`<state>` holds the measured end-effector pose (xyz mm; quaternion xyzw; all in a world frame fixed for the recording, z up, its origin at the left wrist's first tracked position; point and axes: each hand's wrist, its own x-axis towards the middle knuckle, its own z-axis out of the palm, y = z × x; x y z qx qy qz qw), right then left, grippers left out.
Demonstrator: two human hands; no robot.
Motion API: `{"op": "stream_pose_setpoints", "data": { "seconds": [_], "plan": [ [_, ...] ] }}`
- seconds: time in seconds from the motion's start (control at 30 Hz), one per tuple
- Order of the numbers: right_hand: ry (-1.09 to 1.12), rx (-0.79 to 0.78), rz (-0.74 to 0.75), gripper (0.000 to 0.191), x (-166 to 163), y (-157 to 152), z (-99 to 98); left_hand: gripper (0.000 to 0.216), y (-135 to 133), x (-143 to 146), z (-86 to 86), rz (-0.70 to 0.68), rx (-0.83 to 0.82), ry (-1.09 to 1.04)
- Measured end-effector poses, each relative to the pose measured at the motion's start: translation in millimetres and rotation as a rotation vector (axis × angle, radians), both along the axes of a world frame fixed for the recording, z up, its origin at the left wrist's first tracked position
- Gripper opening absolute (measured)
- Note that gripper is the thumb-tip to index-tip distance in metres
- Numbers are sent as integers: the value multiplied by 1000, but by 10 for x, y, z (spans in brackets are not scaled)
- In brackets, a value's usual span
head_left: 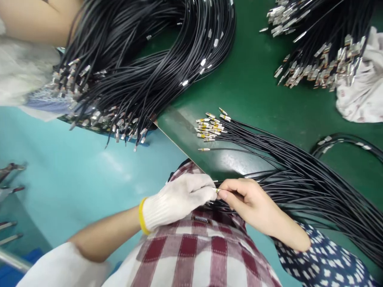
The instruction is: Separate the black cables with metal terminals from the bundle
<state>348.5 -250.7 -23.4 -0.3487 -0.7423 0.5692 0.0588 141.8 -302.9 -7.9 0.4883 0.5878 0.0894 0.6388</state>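
My left hand [176, 199], in a white knit glove with a yellow cuff, is pinched shut on the small metal terminal [216, 190] at a black wire's end. My bare right hand [251, 203] meets it fingertip to fingertip and is closed on the same wire end. Both hands hover over my red checked lap, at the near edge of the green table [254, 79]. A bundle of black wires [314, 187] fans from my right hand across the table. Its brass-tipped ends [211, 127] lie just beyond my hands.
A big coil of black wires with metal terminals [140, 67] hangs over the table's left edge. More terminal-tipped wires [314, 59] and a white cloth [362, 87] lie at the far right. Another person's arm [36, 20] shows at the top left. The teal floor [74, 179] lies below.
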Motion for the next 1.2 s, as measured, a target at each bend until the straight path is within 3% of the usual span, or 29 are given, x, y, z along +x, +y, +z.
{"op": "stream_pose_setpoints", "data": {
  "seconds": [0.1,0.23,0.43,0.67,0.87,1.03,1.2],
  "plan": [
    [-19,-59,18,30,57,-49,-3,26,-27,4,-19,-60,-51,-85],
    [-73,-21,48,28,112,-153,-7,24,-84,50,-27,-102,-38,-146],
    [-98,85,13,25,147,-296,-12,25,-162,118,-30,-77,2,-159],
    [-24,-36,-62,31,152,-292,-21,27,-129,170,9,-15,61,-132],
    [-29,111,-62,31,151,-303,-38,28,-113,186,-28,-7,148,-140],
    [24,11,-149,33,123,-267,-63,27,-20,152,-43,-17,178,-207],
    [101,-17,-243,26,86,-172,-95,28,209,127,2,16,339,-166]
  ]
}}
